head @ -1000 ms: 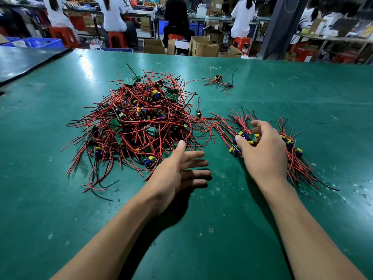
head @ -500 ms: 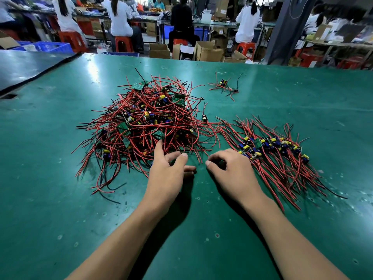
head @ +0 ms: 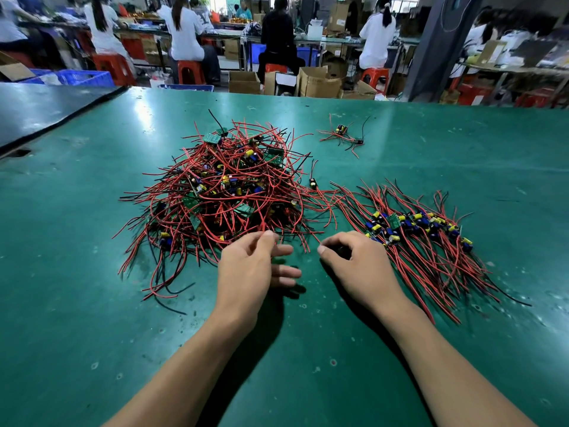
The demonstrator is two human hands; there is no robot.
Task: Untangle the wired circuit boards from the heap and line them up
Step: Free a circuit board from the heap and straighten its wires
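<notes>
We note board print too small to read; left hand (head: 246, 272), fingers loosely spread, touches heap (head: 228, 186) at its near edge; right hand (head: 354, 263) curled beside lined-up boards (head: 415, 224), hold unclear

head cam | forward-down over green table (head: 92, 303) | near hands, wide-angle

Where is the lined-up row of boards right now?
In the head view, the row of boards lies on the right part of the green table, to the right of the tangled heap and just beyond the right hand.
</notes>
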